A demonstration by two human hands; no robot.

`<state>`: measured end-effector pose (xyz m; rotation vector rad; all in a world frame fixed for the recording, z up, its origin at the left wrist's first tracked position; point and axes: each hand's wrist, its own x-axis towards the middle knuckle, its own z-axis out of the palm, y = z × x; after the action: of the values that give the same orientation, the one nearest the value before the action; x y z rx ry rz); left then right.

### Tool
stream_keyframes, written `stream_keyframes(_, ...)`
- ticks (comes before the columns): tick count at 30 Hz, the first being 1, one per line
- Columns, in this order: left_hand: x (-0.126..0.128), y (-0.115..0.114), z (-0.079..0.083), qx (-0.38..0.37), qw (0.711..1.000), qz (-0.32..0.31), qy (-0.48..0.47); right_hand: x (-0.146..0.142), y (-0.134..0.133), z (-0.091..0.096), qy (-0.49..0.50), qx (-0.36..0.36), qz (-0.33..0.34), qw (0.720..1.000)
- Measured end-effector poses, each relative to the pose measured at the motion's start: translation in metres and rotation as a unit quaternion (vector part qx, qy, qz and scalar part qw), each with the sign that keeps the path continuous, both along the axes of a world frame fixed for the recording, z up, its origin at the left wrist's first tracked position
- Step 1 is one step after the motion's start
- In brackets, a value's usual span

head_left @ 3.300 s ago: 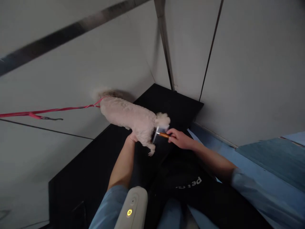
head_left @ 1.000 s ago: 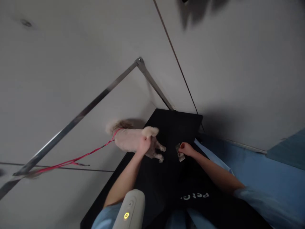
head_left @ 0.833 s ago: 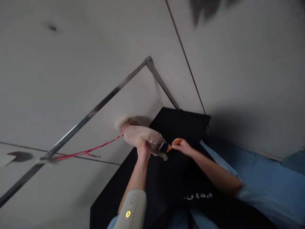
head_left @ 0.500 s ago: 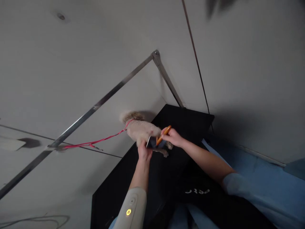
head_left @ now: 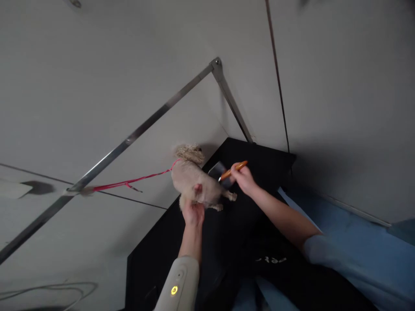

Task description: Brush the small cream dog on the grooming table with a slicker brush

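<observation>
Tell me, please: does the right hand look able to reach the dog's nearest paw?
Probably yes: the right hand is close to that paw, with nothing visible between them, though it holds the brush.

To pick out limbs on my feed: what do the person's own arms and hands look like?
The left hand and right hand are ungloved. The right arm wears a loose light-blue fabric sleeve ending near the elbow, leaving the forearm bare. No left sleeve shows; a rounded white device with a glowing yellow ring blocks part of that arm from view.
</observation>
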<state>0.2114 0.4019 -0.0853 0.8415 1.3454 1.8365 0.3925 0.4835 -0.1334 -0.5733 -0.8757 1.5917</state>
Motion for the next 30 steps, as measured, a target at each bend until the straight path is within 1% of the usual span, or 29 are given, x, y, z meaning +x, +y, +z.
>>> stream_keyframes(2, 0.001, -0.005, 0.001, 0.008, 1.000, 0.006, 0.004, -0.006, -0.003, -0.004, 0.005, -0.004, 0.030, 1.000)
stream_keyframes(3, 0.003, -0.007, 0.001, 0.013, 1.000, 0.010, 0.006, -0.008, -0.004, -0.006, 0.010, -0.016, 0.022, 1.000)
stream_keyframes(6, 0.008, -0.012, 0.003, 0.015, 1.000, 0.011, 0.007, -0.011, -0.008, -0.011, 0.025, -0.052, -0.054, 0.997)
stream_keyframes(7, 0.010, -0.012, 0.003, 0.013, 1.000, 0.009, 0.008, -0.011, -0.009, -0.012, 0.026, -0.050, -0.050, 0.997)
stream_keyframes(9, 0.015, -0.012, 0.003, 0.011, 1.000, 0.007, 0.014, -0.011, -0.013, -0.011, 0.028, -0.031, 0.010, 0.999)
stream_keyframes(10, 0.018, -0.010, 0.002, 0.016, 1.000, 0.010, 0.014, -0.011, -0.015, -0.011, 0.033, -0.030, 0.025, 0.999)
stream_keyframes(11, 0.021, -0.008, 0.001, 0.024, 1.000, 0.013, 0.011, -0.010, -0.016, -0.009, 0.042, -0.037, 0.018, 0.998)
stream_keyframes(13, 0.025, -0.003, -0.001, 0.041, 0.999, 0.010, -0.007, -0.007, -0.017, -0.006, 0.051, -0.056, -0.043, 0.996)
stream_keyframes(14, 0.026, -0.001, -0.002, 0.044, 0.999, 0.007, -0.019, -0.004, -0.017, -0.004, 0.041, -0.049, -0.057, 0.996)
stream_keyframes(17, 0.028, 0.006, -0.002, 0.037, 0.998, 0.022, -0.046, 0.007, -0.016, 0.005, -0.028, 0.043, 0.001, 0.999)
stream_keyframes(18, 0.028, 0.007, -0.002, 0.036, 0.998, 0.026, -0.051, 0.012, -0.015, 0.009, -0.043, 0.064, -0.012, 0.997)
stream_keyframes(19, 0.028, 0.008, -0.001, 0.037, 0.997, 0.027, -0.054, 0.017, -0.013, 0.012, -0.047, 0.072, -0.053, 0.995)
stream_keyframes(21, 0.028, 0.009, 0.001, 0.037, 0.997, 0.018, -0.060, 0.025, -0.012, 0.019, -0.037, 0.062, -0.164, 0.984)
stream_keyframes(22, 0.028, 0.010, 0.002, 0.034, 0.997, 0.016, -0.062, 0.027, -0.012, 0.022, -0.040, 0.065, -0.177, 0.981)
stream_keyframes(23, 0.029, 0.010, 0.003, 0.027, 0.997, 0.023, -0.063, 0.028, -0.013, 0.024, -0.055, 0.081, -0.146, 0.984)
stream_keyframes(25, 0.029, 0.011, 0.004, 0.014, 0.998, 0.035, -0.059, 0.028, -0.015, 0.027, -0.099, 0.117, -0.046, 0.987)
stream_keyframes(26, 0.029, 0.012, 0.004, 0.010, 0.998, 0.037, -0.056, 0.028, -0.015, 0.028, -0.116, 0.123, -0.029, 0.985)
stream_keyframes(27, 0.028, 0.012, 0.004, 0.007, 0.998, 0.035, -0.053, 0.027, -0.015, 0.029, -0.123, 0.120, -0.048, 0.984)
stream_keyframes(29, 0.028, 0.014, 0.002, 0.006, 0.998, 0.028, -0.054, 0.028, -0.013, 0.030, -0.114, 0.102, -0.140, 0.978)
stream_keyframes(30, 0.028, 0.014, 0.001, 0.009, 0.998, 0.028, -0.056, 0.029, -0.011, 0.030, -0.112, 0.106, -0.154, 0.976)
